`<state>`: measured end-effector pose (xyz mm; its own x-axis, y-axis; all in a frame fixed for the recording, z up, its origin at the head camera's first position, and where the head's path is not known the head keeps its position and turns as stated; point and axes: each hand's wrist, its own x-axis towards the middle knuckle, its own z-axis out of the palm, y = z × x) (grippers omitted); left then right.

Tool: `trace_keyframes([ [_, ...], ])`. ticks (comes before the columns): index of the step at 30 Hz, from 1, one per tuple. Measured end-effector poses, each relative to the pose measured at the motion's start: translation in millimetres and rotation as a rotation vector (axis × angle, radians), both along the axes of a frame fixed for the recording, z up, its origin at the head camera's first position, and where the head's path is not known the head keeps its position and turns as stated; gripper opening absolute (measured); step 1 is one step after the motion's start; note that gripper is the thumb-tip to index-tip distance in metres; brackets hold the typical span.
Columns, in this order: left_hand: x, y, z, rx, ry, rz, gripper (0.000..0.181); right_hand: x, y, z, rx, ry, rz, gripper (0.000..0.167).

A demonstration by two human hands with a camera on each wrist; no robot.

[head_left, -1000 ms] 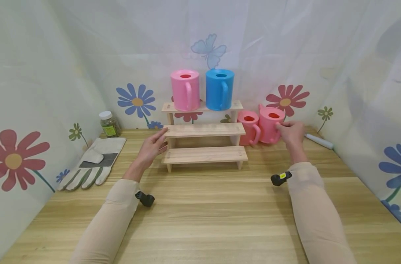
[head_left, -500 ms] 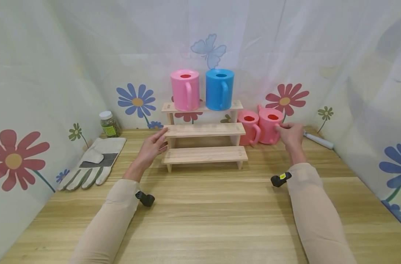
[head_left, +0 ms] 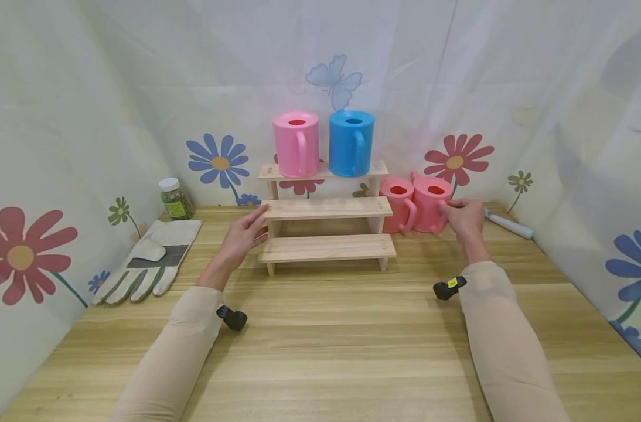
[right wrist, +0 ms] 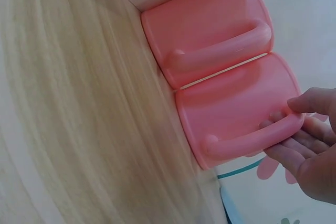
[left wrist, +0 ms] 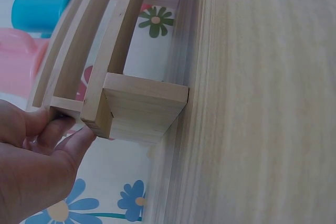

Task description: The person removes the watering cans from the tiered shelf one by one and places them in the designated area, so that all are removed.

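Note:
A three-step wooden display shelf [head_left: 328,208] stands on the table, its top step bearing a pink watering can [head_left: 286,146] and a blue watering can [head_left: 341,149]. My left hand [head_left: 241,237] grips the left end of the middle step, fingertips at the board in the left wrist view. Two more pink watering cans stand side by side against the shelf's right side. With my right hand [head_left: 466,220] I hold the handle of the outer pink watering can [right wrist: 236,111]; its neighbour, the inner pink watering can [right wrist: 210,30], stands right against it.
Left on the table lies a work glove [head_left: 152,258], with a white-lidded jar [head_left: 175,200] behind it. A tool with a pale handle [head_left: 510,225] lies to the right. Floral curtains [head_left: 405,70] enclose the back and sides.
The outer pink watering can has shifted slightly left, closer to its neighbour, with my right hand following it. My left hand has stayed on the shelf.

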<state>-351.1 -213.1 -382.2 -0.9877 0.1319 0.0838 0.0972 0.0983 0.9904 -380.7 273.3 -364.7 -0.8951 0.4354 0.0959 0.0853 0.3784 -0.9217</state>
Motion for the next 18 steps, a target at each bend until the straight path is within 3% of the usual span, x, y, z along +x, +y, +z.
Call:
trace_keyframes([
  [6,1.1,-0.7,0.7,0.009,-0.004,-0.001,0.046,4.4,0,11.6,0.047,-0.034,0.019,0.046],
  [12,0.3,-1.0,3.0,0.004,0.011,0.013,0.046,18.8,-17,47.4,0.089,0.094,-0.001,0.047],
  [18,0.2,-1.1,1.6,-0.002,0.008,0.008,0.046,34.1,-56,79.6,0.024,0.206,0.108,0.047],
])
